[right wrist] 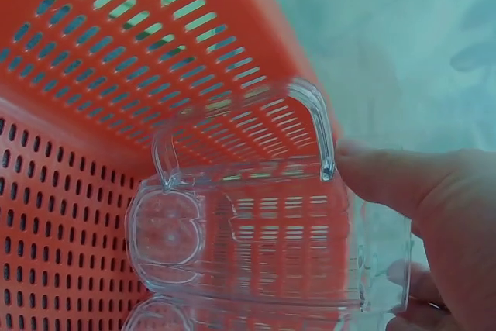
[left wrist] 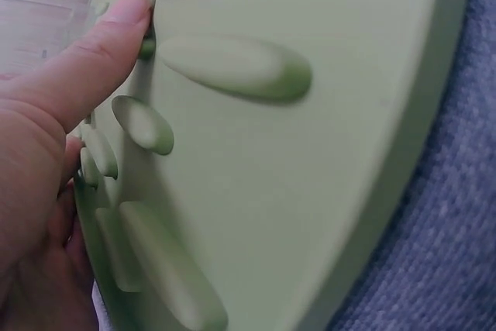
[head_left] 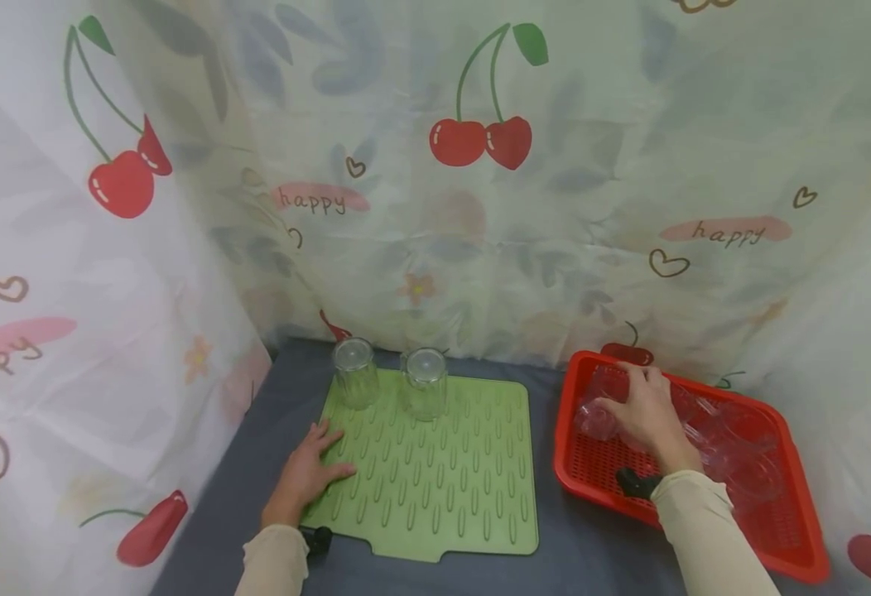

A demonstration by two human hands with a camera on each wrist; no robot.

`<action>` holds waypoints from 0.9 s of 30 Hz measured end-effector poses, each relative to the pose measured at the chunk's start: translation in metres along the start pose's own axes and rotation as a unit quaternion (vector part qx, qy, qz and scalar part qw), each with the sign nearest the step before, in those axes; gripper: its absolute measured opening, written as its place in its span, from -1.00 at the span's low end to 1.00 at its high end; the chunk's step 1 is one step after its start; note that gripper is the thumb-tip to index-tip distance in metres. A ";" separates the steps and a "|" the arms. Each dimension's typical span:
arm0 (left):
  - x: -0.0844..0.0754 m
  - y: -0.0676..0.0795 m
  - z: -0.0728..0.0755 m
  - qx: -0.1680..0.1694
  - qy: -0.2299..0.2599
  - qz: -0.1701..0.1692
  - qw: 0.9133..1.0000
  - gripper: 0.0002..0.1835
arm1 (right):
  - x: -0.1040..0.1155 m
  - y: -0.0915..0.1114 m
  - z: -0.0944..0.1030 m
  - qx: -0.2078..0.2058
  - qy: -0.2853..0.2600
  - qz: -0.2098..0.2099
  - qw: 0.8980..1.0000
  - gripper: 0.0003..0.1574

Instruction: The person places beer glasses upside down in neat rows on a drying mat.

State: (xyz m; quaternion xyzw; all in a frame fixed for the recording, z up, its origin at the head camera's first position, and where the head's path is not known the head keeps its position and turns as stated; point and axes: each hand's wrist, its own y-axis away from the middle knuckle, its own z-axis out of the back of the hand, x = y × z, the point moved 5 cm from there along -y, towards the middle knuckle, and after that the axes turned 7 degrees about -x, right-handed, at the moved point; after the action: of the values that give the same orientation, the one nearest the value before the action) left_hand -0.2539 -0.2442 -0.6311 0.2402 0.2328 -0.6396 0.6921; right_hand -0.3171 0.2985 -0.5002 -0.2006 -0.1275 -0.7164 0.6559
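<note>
My left hand (head_left: 305,473) rests on the left edge of a green ribbed drying mat (head_left: 480,505), fingers spread; its thumb (left wrist: 101,56) touches the raised ribs. Over on the right, my right hand (head_left: 647,414) reaches into a red plastic basket (head_left: 565,455). It grips a clear glass mug (right wrist: 271,242) near one end, thumb on one side and fingertips on the other. That mug lies on its side, handle upward in the right wrist view. Two clear glass mugs, one at the back left corner (head_left: 356,377) and another beside it (head_left: 425,385), stand upside down on the mat.
More clear glassware (head_left: 752,463) lies in the right part of the basket. A dark grey cloth (head_left: 252,463) covers the table. Patterned curtains (head_left: 421,232) hang close behind and at both sides.
</note>
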 end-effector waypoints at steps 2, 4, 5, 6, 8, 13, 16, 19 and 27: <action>0.000 0.000 -0.001 0.005 0.002 0.005 1.000 -0.10 | 0.000 0.001 0.003 0.000 -0.004 -0.004 1.000 0.21; 0.000 -0.001 -0.001 0.006 0.002 0.005 1.000 -0.09 | 0.001 0.002 0.005 -0.001 -0.007 -0.002 1.000 0.21; -0.001 -0.001 0.000 0.006 0.001 0.005 1.000 -0.09 | 0.002 0.003 0.007 -0.001 -0.009 -0.001 1.000 0.22; -0.002 -0.001 0.001 0.006 0.001 0.005 1.000 -0.09 | 0.003 0.003 0.008 -0.002 -0.012 -0.001 1.000 0.22; -0.003 -0.001 0.002 0.005 -0.001 0.004 1.000 -0.09 | 0.005 0.004 0.010 -0.006 -0.018 0.000 1.000 0.25; -0.003 0.000 0.003 0.007 -0.006 0.006 1.000 -0.09 | 0.011 0.008 0.016 -0.019 -0.027 -0.003 0.999 0.27; -0.003 -0.001 0.003 0.008 -0.007 0.006 1.000 -0.09 | 0.014 0.011 0.022 -0.028 -0.033 -0.008 0.999 0.27; -0.004 -0.001 0.003 0.008 -0.005 0.007 1.000 -0.09 | 0.018 0.014 0.027 -0.033 -0.044 -0.016 0.998 0.26; -0.003 0.000 0.003 0.011 0.004 0.007 1.000 -0.11 | 0.026 0.020 0.039 -0.060 -0.066 -0.015 0.996 0.27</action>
State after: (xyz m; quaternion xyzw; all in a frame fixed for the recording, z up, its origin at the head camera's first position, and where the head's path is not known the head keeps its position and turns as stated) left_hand -0.2537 -0.2434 -0.6267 0.2515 0.2267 -0.6362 0.6933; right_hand -0.2937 0.2904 -0.4548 -0.2841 -0.1303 -0.7176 0.6224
